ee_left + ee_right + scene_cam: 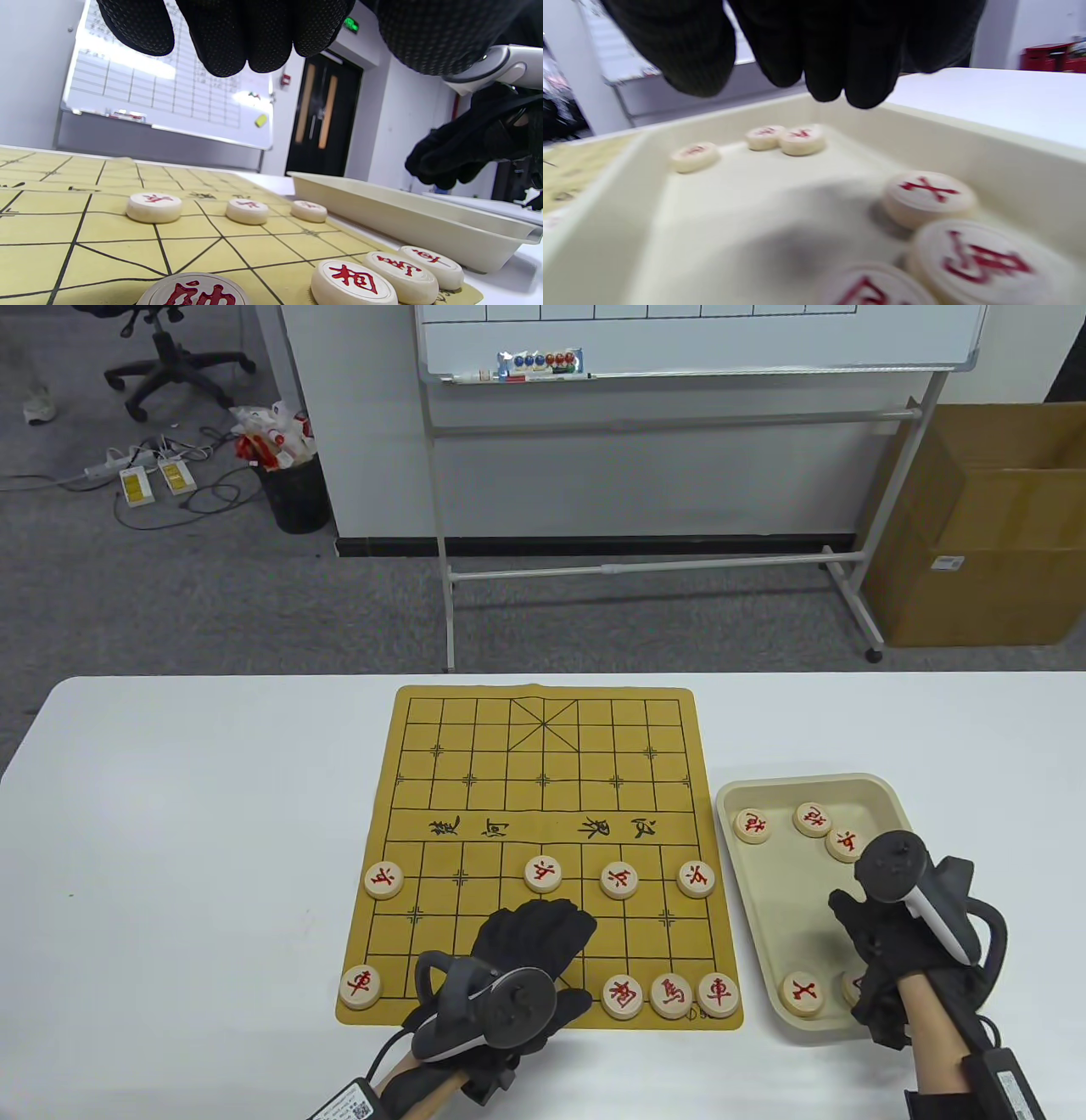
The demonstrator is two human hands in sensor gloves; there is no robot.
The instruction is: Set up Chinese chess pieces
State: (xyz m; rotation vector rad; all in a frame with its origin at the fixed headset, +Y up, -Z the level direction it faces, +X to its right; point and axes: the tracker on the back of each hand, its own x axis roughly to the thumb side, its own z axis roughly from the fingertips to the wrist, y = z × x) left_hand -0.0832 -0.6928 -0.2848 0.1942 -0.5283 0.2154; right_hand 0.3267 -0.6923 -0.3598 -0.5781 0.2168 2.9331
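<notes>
The tan chess board (475,780) carries round pale pieces with red characters: several soldiers in a row, among them one (544,874), and a back row with a chariot (361,987) at the left and an elephant (624,997), a horse (672,994) and a chariot (719,993) at the right. My left hand (543,920) hovers over the back row's middle, its fingers (225,46) straight and holding nothing. A general piece (195,292) lies on the board under them. My right hand (848,912) hangs over the cream tray (789,908), its fingers (823,63) bare above loose pieces (929,197).
The tray stands just right of the board and holds several pieces, three at its far end (812,819) and others (803,993) near my right hand. Beyond the table stand a whiteboard frame (653,568) and a cardboard box (984,534).
</notes>
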